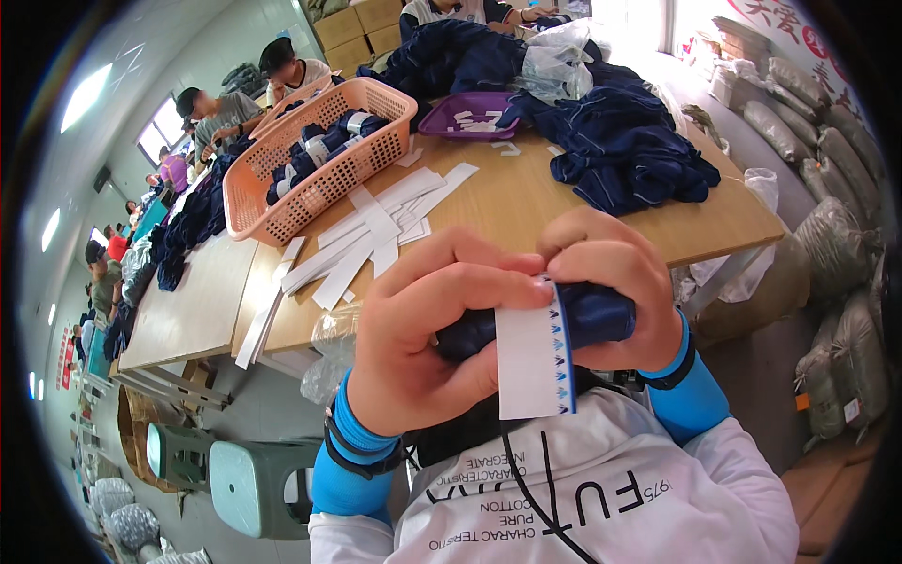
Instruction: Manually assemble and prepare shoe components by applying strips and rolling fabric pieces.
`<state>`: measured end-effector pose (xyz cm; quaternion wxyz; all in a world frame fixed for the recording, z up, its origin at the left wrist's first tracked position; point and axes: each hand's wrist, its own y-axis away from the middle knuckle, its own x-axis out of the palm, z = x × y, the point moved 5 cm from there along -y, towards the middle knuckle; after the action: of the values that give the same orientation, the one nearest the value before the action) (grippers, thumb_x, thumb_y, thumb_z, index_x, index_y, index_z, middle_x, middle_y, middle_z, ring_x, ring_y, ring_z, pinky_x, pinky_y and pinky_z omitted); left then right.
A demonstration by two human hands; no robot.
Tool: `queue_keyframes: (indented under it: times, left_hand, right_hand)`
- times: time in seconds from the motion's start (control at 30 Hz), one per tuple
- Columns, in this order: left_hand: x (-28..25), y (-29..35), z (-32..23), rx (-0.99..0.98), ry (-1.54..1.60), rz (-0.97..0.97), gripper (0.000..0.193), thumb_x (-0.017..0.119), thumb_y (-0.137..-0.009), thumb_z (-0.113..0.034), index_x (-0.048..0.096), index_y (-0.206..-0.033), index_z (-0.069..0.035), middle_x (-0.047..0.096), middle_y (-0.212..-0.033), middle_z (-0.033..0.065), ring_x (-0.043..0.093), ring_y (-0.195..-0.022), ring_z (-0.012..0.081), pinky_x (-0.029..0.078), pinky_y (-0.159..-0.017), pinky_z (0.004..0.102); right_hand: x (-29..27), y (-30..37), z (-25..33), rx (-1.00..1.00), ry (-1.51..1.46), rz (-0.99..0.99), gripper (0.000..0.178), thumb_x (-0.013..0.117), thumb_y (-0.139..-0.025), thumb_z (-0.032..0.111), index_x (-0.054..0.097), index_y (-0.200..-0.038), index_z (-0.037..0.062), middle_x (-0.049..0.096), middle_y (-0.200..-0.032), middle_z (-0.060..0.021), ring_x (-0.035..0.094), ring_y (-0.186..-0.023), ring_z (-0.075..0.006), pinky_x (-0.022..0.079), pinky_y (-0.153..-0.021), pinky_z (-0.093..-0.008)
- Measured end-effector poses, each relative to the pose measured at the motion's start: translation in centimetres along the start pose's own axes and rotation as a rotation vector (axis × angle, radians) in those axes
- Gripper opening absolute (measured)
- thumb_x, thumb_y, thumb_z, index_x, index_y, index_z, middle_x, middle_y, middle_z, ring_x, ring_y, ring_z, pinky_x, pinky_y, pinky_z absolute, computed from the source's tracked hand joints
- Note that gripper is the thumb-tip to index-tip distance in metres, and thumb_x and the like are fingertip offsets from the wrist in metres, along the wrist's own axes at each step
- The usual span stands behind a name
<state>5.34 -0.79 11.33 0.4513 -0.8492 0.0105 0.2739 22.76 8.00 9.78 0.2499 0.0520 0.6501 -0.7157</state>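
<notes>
Close in front of my chest, a rolled navy garment (pixel 601 313) lies sideways between both hands. A white paper strip (pixel 528 362) with a blue patterned edge hangs over the roll's middle, its lower end loose. My left hand (pixel 413 343) is closed around the roll's left end, with a fingertip pressing the strip's top and the thumb beside its left edge. Wrapped around the right end is my right hand (pixel 631 263), its fingertips meeting the left ones at the strip's top. Whether the strip passes behind the roll is hidden.
Loose white strips (pixel 376 240) lie on the wooden table (pixel 498 202). A pink basket (pixel 319 193) holds banded navy rolls. Farther back are a purple tray (pixel 442 120) and piled navy garments (pixel 620 141). Green stools (pixel 258 489) stand lower left; several people sit beyond.
</notes>
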Motion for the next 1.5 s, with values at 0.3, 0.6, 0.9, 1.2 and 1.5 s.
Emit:
queue_keyframes:
  times: [0.3, 0.6, 0.9, 1.2, 1.5]
  left_hand:
    - [0.8, 0.3, -1.6, 0.108, 0.014, 0.011, 0.026, 0.084, -0.088, -0.017, 0.074, -0.108, -0.006, 0.065, -0.119, 0.0204, 0.069, -0.1, 0.0278, 0.056, -0.083, 0.0347]
    - [0.5, 1.4, -2.7, 0.186, 0.02, -0.141, 0.036, 0.094, -0.077, -0.01, 0.081, -0.11, -0.007, 0.072, -0.114, 0.0163, 0.072, -0.096, 0.0256, 0.06, -0.078, 0.034]
    - [1.0, 1.6, -1.9, 0.132, 0.087, -0.091, 0.034, 0.091, -0.08, -0.01, 0.08, -0.112, -0.003, 0.074, -0.115, 0.0182, 0.076, -0.101, 0.0279, 0.061, -0.083, 0.035]
    - [0.7, 1.5, -1.9, 0.136, 0.059, -0.072, 0.036, 0.089, -0.08, -0.008, 0.08, -0.114, -0.002, 0.074, -0.117, 0.018, 0.075, -0.103, 0.0294, 0.061, -0.087, 0.0362]
    - [0.0, 0.3, -2.2, 0.093, -0.08, 0.036, 0.019, 0.076, -0.086, 0.002, 0.077, -0.104, 0.002, 0.071, -0.108, 0.0175, 0.072, -0.095, 0.0273, 0.059, -0.08, 0.0348]
  right_hand:
    - [-0.2, 0.9, 1.1, 0.2, -0.154, -0.028, 0.054, 0.102, -0.07, 0.025, 0.068, -0.105, 0.0023, 0.072, -0.088, -0.0099, 0.07, -0.072, -0.0216, 0.054, -0.065, -0.033]
    - [0.5, 0.7, 1.5, 0.345, -0.375, -0.015, 0.068, 0.106, -0.067, 0.039, 0.065, -0.108, 0.004, 0.07, -0.083, -0.0052, 0.065, -0.07, -0.0141, 0.05, -0.063, -0.0294]
    - [-0.4, -0.1, 3.0, 0.055, -0.019, 0.014, 0.069, 0.103, -0.069, 0.037, 0.063, -0.114, 0.0038, 0.07, -0.093, -0.0088, 0.07, -0.073, -0.0288, 0.054, -0.063, -0.0358]
    - [-0.4, -0.7, 3.0, 0.13, 0.001, 0.078, 0.065, 0.102, -0.071, 0.035, 0.065, -0.115, 0.0048, 0.072, -0.095, -0.0085, 0.072, -0.077, -0.0295, 0.055, -0.066, -0.0356]
    - [0.3, 0.3, 1.6, 0.229, -0.125, 0.103, 0.056, 0.1, -0.074, 0.025, 0.067, -0.114, 0.0044, 0.074, -0.1, -0.0105, 0.073, -0.083, -0.0326, 0.057, -0.073, -0.0367]
